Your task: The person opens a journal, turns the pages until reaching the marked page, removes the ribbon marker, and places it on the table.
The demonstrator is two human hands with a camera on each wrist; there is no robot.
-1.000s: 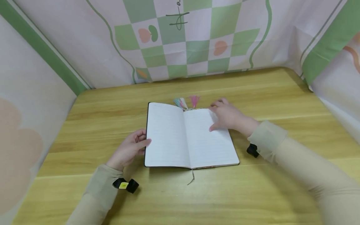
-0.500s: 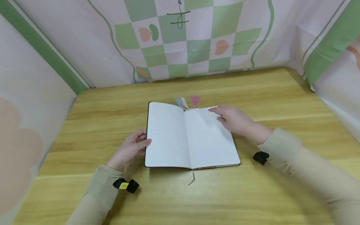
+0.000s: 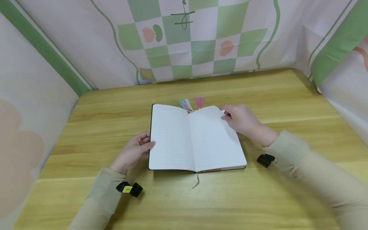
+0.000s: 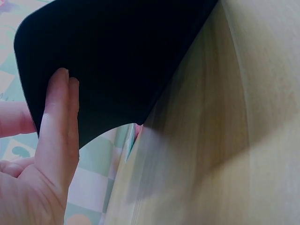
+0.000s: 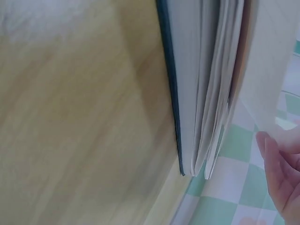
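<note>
An open lined notebook [image 3: 172, 137] with a dark cover lies in the middle of the table. My left hand [image 3: 133, 151] holds its left edge, thumb on the page and fingers behind. In the left wrist view those fingers [image 4: 57, 126] lie against the raised black cover [image 4: 117, 51]. At the top right corner my right hand [image 3: 242, 120] pinches a page. The right wrist view shows this page [image 5: 269, 61] lifted away from the thicker stack of leaves [image 5: 194, 93] beneath it. A grey ribbon [image 3: 197, 180] hangs from the spine's near end.
Two tassels, one pastel [image 3: 185, 104] and one pink [image 3: 199, 102], stick out beyond the notebook's far edge. The wooden table [image 3: 178, 207] meets a green-and-white checked cloth [image 3: 201, 51] at the back. Similar cloth hangs at both sides.
My right hand has gone from lying over the page's top right area to pinching its corner, and the page has lifted there. The left hand stays in place.
</note>
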